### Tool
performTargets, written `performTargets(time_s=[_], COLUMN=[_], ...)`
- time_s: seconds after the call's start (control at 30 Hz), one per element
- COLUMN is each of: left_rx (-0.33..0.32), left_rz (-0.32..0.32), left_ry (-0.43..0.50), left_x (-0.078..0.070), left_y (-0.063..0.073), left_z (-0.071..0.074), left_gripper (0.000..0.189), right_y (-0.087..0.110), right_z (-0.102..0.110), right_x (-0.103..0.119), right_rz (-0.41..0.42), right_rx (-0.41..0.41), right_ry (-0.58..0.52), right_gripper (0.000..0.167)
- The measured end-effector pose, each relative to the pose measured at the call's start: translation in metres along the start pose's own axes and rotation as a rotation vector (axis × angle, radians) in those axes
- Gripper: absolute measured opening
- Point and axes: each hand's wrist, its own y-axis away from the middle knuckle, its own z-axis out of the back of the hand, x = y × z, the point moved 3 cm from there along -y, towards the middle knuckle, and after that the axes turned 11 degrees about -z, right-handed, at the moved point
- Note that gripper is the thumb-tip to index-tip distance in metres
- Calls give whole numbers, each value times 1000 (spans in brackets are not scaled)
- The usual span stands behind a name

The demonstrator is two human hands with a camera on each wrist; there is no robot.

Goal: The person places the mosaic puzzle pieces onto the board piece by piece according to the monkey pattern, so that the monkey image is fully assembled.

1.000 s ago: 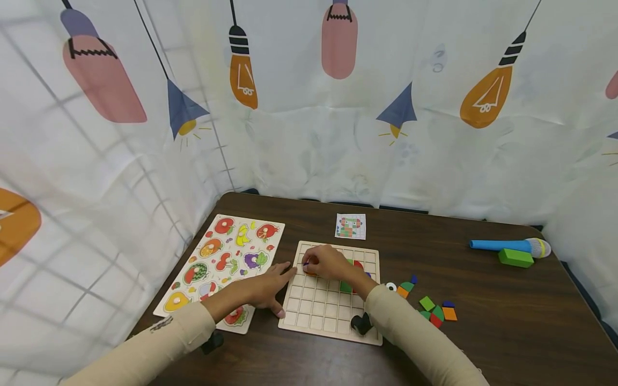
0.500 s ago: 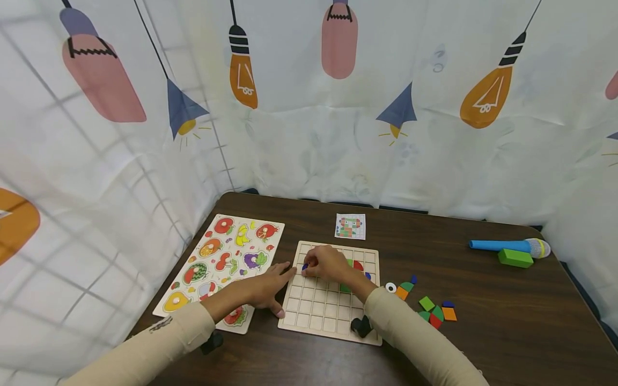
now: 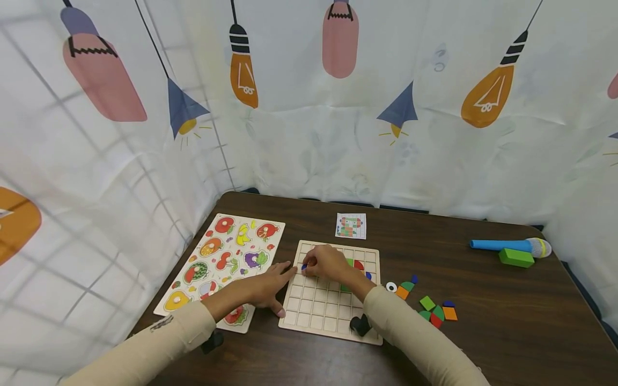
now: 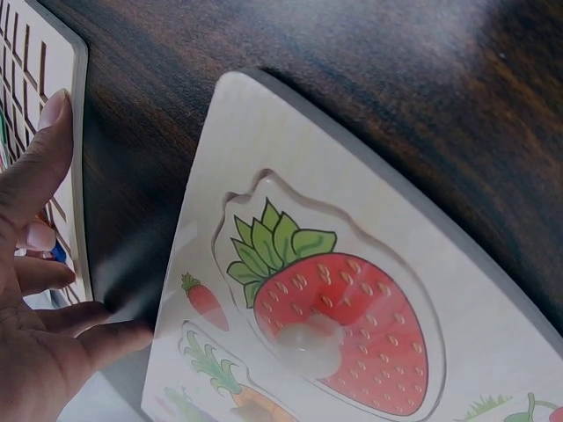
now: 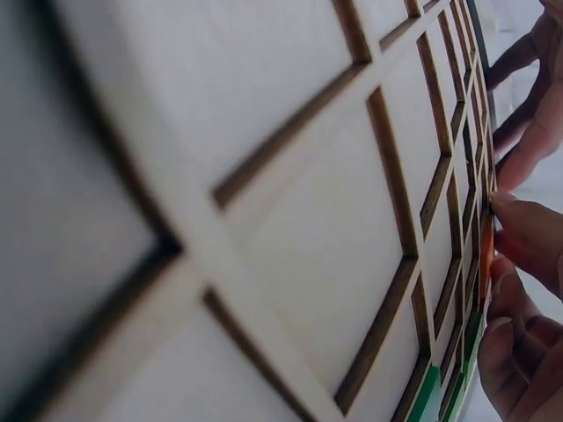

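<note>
A light wooden grid board [image 3: 304,321] lies in the middle of the table. My right hand [image 3: 328,262] is over its upper left part, thumb and fingertips pinching a small blue piece [image 3: 304,267]. Orange [image 5: 486,255] shows by those fingertips in the right wrist view. Partly behind the right hand, a red piece [image 3: 358,265] and a green piece [image 3: 345,288] sit in the grid. My left hand [image 3: 270,287] is spread at the board's left edge, its thumb [image 4: 54,114] resting on the rim in the left wrist view.
Left of the grid stands a fruit puzzle board [image 4: 220,114]. A printed pattern card [image 3: 351,226] lies behind the grid. Loose coloured pieces [image 3: 427,304] and a white ring-shaped piece [image 3: 391,287] are to the right. Farther right are a blue toy microphone [image 3: 502,245] and a green block [image 3: 515,258].
My right fingers have shifted slightly at the same spot; the orange seen beneath them earlier in the head view is now covered, and the blue piece shows more. The left hand stays put.
</note>
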Motion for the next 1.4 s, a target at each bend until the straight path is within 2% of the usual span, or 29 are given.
performTargets(time_s=[0.27, 0.43, 0.67, 0.8, 1.0, 1.23, 1.4], left_rx=[1, 1, 0, -4, -5, -6, -6], left_rz=[-3, -4, -2, -5, -6, -7, -6], left_ry=[-1, 3, 13, 13, 8, 1, 0], left_x=[-1, -2, -3, -3, 0, 0, -2], left_y=[-3, -4, -3, -2, -1, 0, -1], left_z=[-1, -1, -1, -1, -2, 0, 1], left_gripper=[109, 109, 108, 109, 109, 108, 108], right_y=[7, 17, 39, 58, 91, 129, 157], right_z=[9, 24, 56, 76, 98, 110, 116], right_x=[-1, -10, -44, -68, -100, -135, -156], right_rz=[22, 21, 41, 39, 6, -63, -55], right_rx=[-18, -34, -36, -6, 12, 51, 88], right_ry=[0, -14, -71, -103, -94, -55, -75], right_gripper=[16, 13, 16, 19, 21, 19, 19])
